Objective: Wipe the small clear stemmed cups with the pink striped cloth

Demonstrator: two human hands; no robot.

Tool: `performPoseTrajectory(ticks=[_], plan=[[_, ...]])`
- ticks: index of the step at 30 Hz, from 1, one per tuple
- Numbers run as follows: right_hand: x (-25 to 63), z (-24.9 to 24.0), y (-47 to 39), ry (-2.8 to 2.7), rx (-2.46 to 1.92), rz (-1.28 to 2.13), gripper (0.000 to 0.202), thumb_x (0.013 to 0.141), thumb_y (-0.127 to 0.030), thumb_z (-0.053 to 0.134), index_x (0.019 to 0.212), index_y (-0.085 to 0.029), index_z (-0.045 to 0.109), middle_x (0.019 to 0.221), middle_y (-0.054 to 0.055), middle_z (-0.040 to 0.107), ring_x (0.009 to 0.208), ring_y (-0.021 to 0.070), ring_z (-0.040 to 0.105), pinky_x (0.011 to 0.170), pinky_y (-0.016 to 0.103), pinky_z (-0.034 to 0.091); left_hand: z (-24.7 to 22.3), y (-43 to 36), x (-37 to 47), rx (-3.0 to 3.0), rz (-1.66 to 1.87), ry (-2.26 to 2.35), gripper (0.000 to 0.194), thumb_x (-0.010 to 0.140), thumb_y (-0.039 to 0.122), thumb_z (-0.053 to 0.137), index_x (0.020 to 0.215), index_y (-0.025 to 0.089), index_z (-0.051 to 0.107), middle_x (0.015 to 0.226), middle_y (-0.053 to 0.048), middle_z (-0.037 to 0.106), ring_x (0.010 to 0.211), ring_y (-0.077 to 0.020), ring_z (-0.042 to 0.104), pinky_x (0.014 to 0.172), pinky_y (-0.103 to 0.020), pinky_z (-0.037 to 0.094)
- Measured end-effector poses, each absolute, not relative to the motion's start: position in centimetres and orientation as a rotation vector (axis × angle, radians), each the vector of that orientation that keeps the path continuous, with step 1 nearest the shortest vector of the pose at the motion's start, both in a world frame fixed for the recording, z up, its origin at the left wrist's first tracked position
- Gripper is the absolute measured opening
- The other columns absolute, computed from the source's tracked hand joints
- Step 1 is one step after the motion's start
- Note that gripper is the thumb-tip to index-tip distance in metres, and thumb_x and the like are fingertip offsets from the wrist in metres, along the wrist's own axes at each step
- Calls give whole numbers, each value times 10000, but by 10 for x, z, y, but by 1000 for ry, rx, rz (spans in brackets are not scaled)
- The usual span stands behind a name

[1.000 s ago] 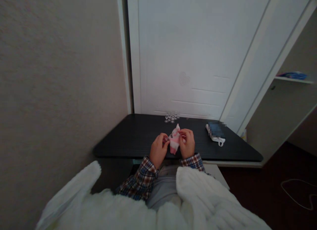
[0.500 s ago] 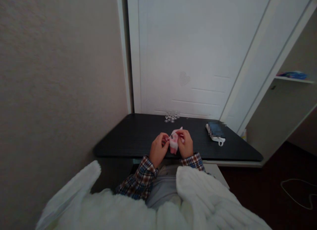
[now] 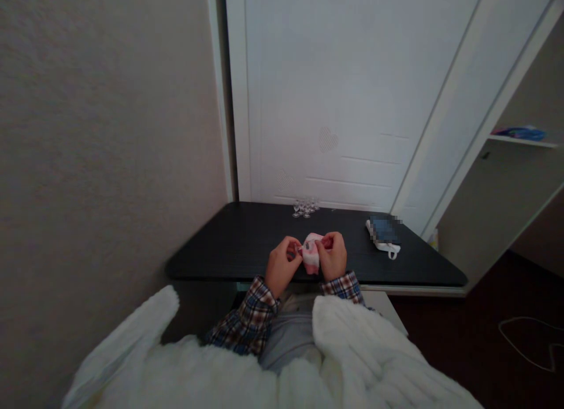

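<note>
A pink and white cloth hangs between my two hands, over the near part of the black table. My right hand pinches the cloth at its right side, its fingers closed on it. My left hand has thumb and fingertips pressed together around a small clear glass piece, which touches the cloth's left edge. Most of that piece is hidden by the fingers and cloth. Several small clear stemmed glasses stand grouped at the table's back edge.
The black table reaches a white panelled door behind it. A blurred dark blue item lies on a white strapped object at the table's right. White fluffy fabric fills the foreground. A pale cable lies on the floor at right.
My right hand has shifted slightly right, and the cloth is bunched closer to it; its raised tip no longer shows. My left hand has barely moved.
</note>
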State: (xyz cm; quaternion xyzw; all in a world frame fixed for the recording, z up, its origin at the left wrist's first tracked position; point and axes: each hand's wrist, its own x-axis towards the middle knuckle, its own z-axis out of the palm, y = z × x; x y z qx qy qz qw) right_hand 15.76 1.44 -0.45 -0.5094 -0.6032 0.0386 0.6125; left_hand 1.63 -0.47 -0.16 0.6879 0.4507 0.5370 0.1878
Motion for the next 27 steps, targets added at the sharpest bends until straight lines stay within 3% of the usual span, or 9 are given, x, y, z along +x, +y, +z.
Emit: performPoseTrajectory(ticks=[3,10,19,27], plan=[[157,-6,16,-1409,-1220,157,127,760,-316,526,778,-197,485,669,-27,505,597,130,490,595,258,408,-3,-4,16,1911,1537,1268,142,719,158,511,854,192,542,805,4,609,718,-111,581,600,-207,455],[154,-3,14,-1496,-1208,289,263,848,-416,408,811,-190,536,748,23,618,647,147,577,622,267,440,-3,-4,16,1903,1537,1242,158,703,146,514,853,188,546,798,5,608,714,-112,578,599,-206,450],[155,-3,12,-1593,-1183,254,253,878,-351,364,861,-191,559,789,21,622,670,135,568,634,252,436,-2,-4,14,2027,1448,1225,163,684,93,497,791,191,572,791,15,616,725,-117,578,595,-208,440],[155,-3,13,-1591,-1196,207,275,895,-327,317,890,-184,551,854,41,603,741,151,548,681,271,415,-4,-2,14,1969,1386,1171,192,737,177,535,922,203,582,889,-11,644,774,-133,607,620,-215,465]])
